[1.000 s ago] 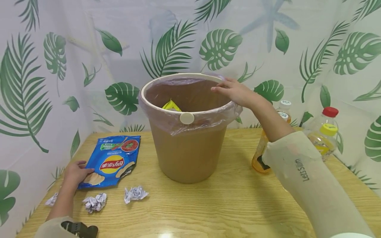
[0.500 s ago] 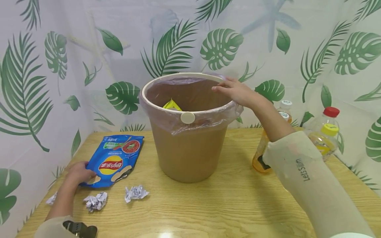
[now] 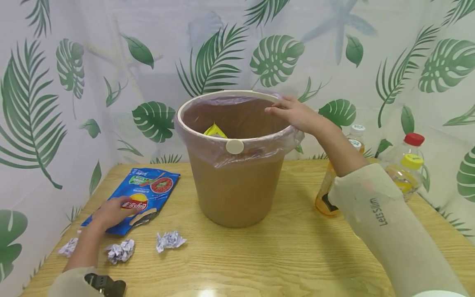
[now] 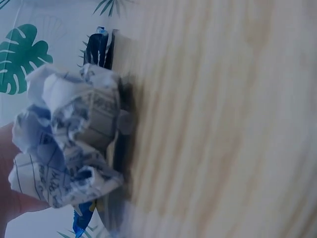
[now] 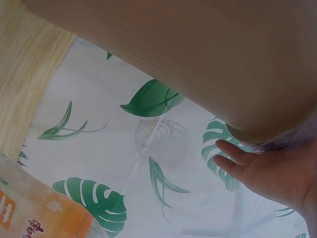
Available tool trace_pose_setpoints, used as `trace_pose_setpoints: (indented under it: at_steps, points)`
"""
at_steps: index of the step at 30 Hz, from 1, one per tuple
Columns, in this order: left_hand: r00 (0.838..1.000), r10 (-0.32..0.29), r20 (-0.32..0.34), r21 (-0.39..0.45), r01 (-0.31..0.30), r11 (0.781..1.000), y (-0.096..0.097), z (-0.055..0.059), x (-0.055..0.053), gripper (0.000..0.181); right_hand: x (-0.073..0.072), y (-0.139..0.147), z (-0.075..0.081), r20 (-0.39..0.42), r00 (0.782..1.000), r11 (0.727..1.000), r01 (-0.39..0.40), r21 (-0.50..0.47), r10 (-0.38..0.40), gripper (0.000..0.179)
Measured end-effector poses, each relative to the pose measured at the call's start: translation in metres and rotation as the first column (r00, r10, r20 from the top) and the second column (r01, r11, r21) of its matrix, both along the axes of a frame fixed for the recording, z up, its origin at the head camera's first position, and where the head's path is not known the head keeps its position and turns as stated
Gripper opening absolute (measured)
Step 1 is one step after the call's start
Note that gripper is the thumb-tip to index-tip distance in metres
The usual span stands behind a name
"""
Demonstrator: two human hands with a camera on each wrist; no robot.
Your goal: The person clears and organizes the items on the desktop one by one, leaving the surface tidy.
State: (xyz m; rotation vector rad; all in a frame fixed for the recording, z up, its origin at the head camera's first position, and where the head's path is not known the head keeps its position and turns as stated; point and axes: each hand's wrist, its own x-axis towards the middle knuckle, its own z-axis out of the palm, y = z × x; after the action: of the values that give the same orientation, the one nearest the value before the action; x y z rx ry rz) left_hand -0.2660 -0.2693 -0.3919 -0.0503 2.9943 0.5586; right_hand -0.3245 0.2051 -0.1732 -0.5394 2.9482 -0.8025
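My left hand [image 3: 113, 212] lies over the lower part of a blue Lay's chip bag [image 3: 159, 185], fingers spread across its logo. The bag lies flat on the table, torn at its lower right edge. In the left wrist view a crumpled paper ball [image 4: 69, 134] hides most of the hand. My right hand [image 3: 298, 115] holds the rim of a brown trash can [image 3: 235, 189], thumb on the inner side. In the right wrist view, two fingers [image 5: 233, 166] of that hand reach down outside the can. A clear liner folds over the rim, and a yellow wrapper [image 3: 215, 130] lies inside.
Near the left forearm lie crumpled paper balls [image 3: 120, 251], one partly behind it, another paper ball [image 3: 170, 241] farther right. Orange drink bottles [image 3: 326, 194] stand behind the right forearm, with a yellow-capped bottle [image 3: 404, 177] and a red-capped bottle [image 3: 413, 140] beyond the sleeve.
My left hand has moved right, from the bag's lower left corner onto its logo. The bag has shifted and turned slightly. My right hand stays on the trash can's rim.
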Motion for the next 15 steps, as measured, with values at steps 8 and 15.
trace_pose_setpoints:
  at_steps: [8, 15]
  points:
    - [0.974, -0.217, -0.064, -0.047, 0.214, 0.976, 0.003, -0.0058, -0.0027, 0.053, -0.0005, 0.0007, -0.0005, -0.004, 1.0, 1.0, -0.001, -0.012, 0.001, 0.059]
    - [0.972, -0.202, -0.118, -0.069, 0.195, 0.978, 0.0031, -0.0058, -0.004, 0.043, -0.0007, 0.0001, -0.0004, -0.009, 1.0, 1.0, 0.001, -0.02, -0.001, 0.058]
